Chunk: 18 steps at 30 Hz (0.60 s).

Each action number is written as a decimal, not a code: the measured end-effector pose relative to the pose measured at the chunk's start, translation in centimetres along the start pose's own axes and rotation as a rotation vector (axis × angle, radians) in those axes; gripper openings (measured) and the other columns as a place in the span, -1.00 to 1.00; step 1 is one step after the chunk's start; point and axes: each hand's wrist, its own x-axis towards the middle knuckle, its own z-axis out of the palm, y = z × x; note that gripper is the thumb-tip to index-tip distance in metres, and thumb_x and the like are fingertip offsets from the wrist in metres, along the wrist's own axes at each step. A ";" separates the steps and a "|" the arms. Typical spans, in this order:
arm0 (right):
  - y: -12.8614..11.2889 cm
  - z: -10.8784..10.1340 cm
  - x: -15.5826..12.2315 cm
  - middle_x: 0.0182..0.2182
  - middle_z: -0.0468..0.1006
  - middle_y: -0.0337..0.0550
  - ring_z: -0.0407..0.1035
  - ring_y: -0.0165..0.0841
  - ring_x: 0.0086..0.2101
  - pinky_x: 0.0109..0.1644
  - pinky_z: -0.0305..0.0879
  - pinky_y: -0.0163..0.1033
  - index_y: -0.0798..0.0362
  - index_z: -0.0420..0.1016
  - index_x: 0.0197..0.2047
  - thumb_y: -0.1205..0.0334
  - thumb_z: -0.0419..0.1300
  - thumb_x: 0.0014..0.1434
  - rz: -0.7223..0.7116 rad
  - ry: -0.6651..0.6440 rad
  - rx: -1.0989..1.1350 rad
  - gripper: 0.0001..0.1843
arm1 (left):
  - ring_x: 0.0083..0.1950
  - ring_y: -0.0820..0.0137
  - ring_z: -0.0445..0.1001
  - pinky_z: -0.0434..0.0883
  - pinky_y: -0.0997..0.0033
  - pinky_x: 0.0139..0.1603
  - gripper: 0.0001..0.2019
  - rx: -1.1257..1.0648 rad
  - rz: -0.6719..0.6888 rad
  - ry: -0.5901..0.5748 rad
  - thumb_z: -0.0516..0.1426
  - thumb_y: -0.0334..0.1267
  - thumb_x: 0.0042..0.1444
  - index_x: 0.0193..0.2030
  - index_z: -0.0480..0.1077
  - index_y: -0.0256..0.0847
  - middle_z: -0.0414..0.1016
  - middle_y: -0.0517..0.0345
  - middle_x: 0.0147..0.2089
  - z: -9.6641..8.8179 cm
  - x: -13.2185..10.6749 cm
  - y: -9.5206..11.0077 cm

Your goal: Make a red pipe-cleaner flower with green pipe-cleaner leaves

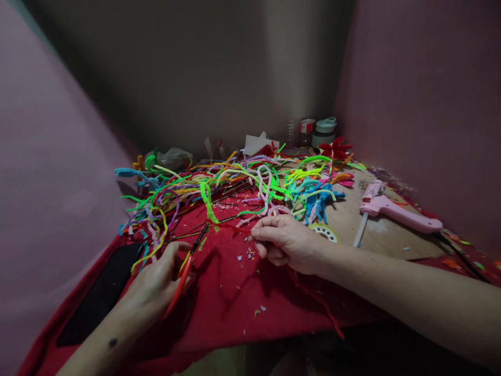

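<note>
My left hand (164,279) is wrapped round slim, red-handled pliers (182,282), their dark jaws pointing up and away. A red pipe cleaner (233,226) stretches from near the jaw tips to my right hand (287,241), whose thumb and fingers pinch it. Below that hand a red length (323,308) trails over the table's front; whether it is the same piece is hidden by the hand. Just beyond the jaws lies a bent bright green pipe cleaner (206,201). I cannot tell whether the jaws touch the red one.
A heap of coloured pipe cleaners (230,169) spreads across the back of the red cloth (219,318). On the right, a pink glue gun (407,213) with its cord rests on cardboard (348,209). A tape roll (324,233) sits behind my right wrist. A dark flat object (102,292) lies left.
</note>
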 end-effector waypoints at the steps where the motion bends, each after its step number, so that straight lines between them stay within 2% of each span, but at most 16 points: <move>1: 0.0 0.0 0.0 -0.73 0.35 -0.35 -0.09 -0.64 -0.79 -0.72 -0.30 -0.45 0.11 0.26 -0.54 0.34 0.10 0.05 -0.003 -0.006 0.005 -0.84 | -0.40 0.30 0.47 0.35 0.38 -0.35 -0.69 0.092 0.005 -0.028 0.00 -0.16 0.04 -0.07 0.25 -0.19 0.48 0.11 -0.40 0.0 -0.1 0.3; 4: 0.1 -0.2 0.0 -0.72 0.35 -0.35 -0.08 -0.64 -0.79 -0.73 -0.29 -0.46 0.12 0.28 -0.53 0.32 0.13 0.03 -0.016 -0.024 0.024 -0.85 | -0.21 0.14 0.47 0.36 0.23 -0.23 -0.68 0.427 0.033 -0.016 -0.11 -0.31 0.08 -0.06 0.30 -0.32 0.48 -0.16 -0.24 -0.5 -0.1 1.7; 6: 0.1 -0.5 0.1 -0.72 0.35 -0.34 -0.07 -0.64 -0.78 -0.73 -0.29 -0.46 0.13 0.30 -0.52 0.32 0.14 0.03 -0.042 -0.037 0.047 -0.87 | -0.22 0.05 0.47 0.36 0.15 -0.25 -0.63 0.596 0.071 0.024 -0.14 -0.41 0.05 -0.06 0.33 -0.43 0.46 -0.33 -0.25 -1.2 0.2 2.2; 9: 0.0 -0.7 0.3 -0.73 0.35 -0.32 -0.05 -0.63 -0.78 -0.74 -0.29 -0.46 0.14 0.31 -0.52 0.32 0.13 0.04 -0.079 -0.033 0.086 -0.86 | -0.28 0.04 0.47 0.36 0.10 -0.27 -0.58 0.741 0.132 0.065 -0.17 -0.47 0.03 -0.02 0.32 -0.48 0.47 -0.37 -0.28 -2.0 0.4 2.0; 11: 0.0 -0.8 0.4 -0.73 0.36 -0.31 -0.05 -0.64 -0.79 -0.74 -0.28 -0.46 0.14 0.30 -0.53 0.32 0.12 0.04 -0.080 -0.025 0.104 -0.85 | -0.21 0.08 0.48 0.38 0.12 -0.20 -0.58 0.684 0.190 0.094 -0.17 -0.45 0.05 0.02 0.29 -0.42 0.49 -0.30 -0.21 -2.0 0.0 1.5; 13: 0.0 -0.8 0.4 -0.73 0.35 -0.31 -0.05 -0.64 -0.78 -0.74 -0.28 -0.46 0.15 0.30 -0.53 0.33 0.11 0.04 -0.074 -0.026 0.109 -0.86 | -0.11 0.17 0.47 0.40 0.21 -0.11 -0.57 0.530 0.273 0.091 -0.18 -0.41 0.09 0.08 0.24 -0.35 0.49 -0.18 -0.11 -1.4 -0.7 1.2; 15: 0.0 -0.8 0.3 -0.74 0.35 -0.31 -0.05 -0.63 -0.78 -0.74 -0.28 -0.46 0.16 0.32 -0.50 0.33 0.11 0.04 -0.068 -0.025 0.104 -0.88 | -0.05 0.25 0.47 0.40 0.31 -0.07 -0.56 0.400 0.331 0.026 -0.17 -0.38 0.11 0.13 0.20 -0.29 0.48 -0.10 -0.03 -0.4 -1.4 1.4; 18: 0.0 -0.6 0.1 -0.74 0.35 -0.32 -0.05 -0.62 -0.79 -0.74 -0.29 -0.45 0.15 0.31 -0.49 0.32 0.11 0.03 -0.051 -0.025 0.090 -0.90 | -0.08 0.26 0.47 0.42 0.32 -0.08 -0.54 0.311 0.342 -0.030 -0.11 -0.38 0.07 0.14 0.20 -0.28 0.47 -0.10 -0.02 1.1 -2.1 2.5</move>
